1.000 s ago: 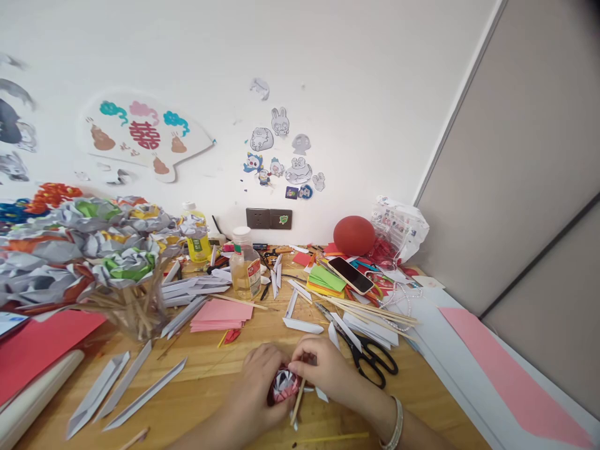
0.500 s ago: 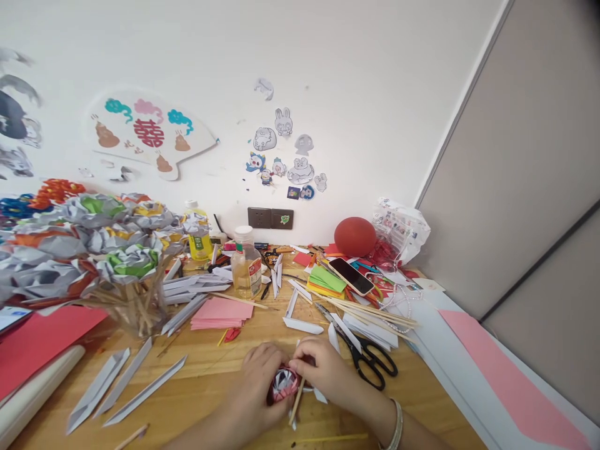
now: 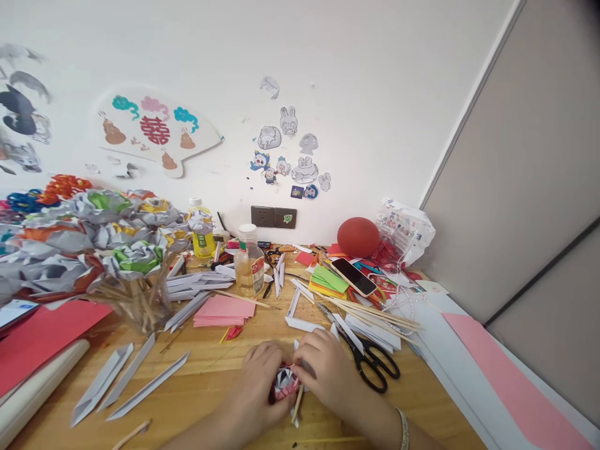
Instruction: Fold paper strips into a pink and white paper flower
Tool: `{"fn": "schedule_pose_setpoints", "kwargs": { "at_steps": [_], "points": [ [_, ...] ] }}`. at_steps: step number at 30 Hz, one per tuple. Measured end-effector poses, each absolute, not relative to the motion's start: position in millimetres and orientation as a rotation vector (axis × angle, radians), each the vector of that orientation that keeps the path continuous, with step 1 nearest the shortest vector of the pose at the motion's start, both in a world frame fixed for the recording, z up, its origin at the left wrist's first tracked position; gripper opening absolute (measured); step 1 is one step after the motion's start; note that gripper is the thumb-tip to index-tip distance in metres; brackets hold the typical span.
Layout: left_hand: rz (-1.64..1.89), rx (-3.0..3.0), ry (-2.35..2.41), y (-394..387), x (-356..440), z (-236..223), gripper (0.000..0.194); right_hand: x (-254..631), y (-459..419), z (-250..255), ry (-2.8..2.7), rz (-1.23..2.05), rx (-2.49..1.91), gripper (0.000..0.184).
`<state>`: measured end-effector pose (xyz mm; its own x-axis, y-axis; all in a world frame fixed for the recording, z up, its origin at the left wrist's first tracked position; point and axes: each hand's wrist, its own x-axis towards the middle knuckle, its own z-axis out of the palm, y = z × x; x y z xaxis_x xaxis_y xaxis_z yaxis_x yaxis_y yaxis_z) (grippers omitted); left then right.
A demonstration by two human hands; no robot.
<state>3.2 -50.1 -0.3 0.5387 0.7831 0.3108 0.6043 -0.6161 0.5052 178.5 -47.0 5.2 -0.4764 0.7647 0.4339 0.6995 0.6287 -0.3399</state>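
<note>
Near the front middle of the wooden table, my left hand (image 3: 260, 381) is closed around a small folded paper flower (image 3: 285, 381) in pink, white and dark tones. My right hand (image 3: 323, 365) pinches the flower's pink upper right edge with thumb and fingers. A thin wooden stick (image 3: 297, 403) slants down below the flower, beside my right thumb. Bits of folded white paper show behind and under my hands. Part of the flower is covered by my fingers.
Black-handled scissors (image 3: 375, 365) lie right of my hands. Pink paper squares (image 3: 225, 310), a glass bottle (image 3: 250, 262) and folded white strips (image 3: 150, 384) lie around. Finished paper flowers (image 3: 135, 256) crowd the left. A phone (image 3: 354, 277) rests near a red balloon (image 3: 359, 236).
My right hand has shifted slightly and its fingers have curled further over the flower's edge. My left hand keeps its hold. The whole view has moved a little.
</note>
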Motion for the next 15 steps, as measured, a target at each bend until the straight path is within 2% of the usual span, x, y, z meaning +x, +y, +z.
{"fn": "schedule_pose_setpoints", "kwargs": {
  "at_steps": [4, 15],
  "points": [
    [0.757, 2.452, 1.159, -49.5, 3.6, -2.9, 0.012, 176.3, -49.1, 5.6, -2.323, 0.059, -1.126, 0.008],
    [0.766, 2.469, 1.143, -49.4, 3.6, -3.1, 0.014, 172.3, -48.5, 1.5, -2.338, 0.085, -1.174, 0.010]
  ]
}}
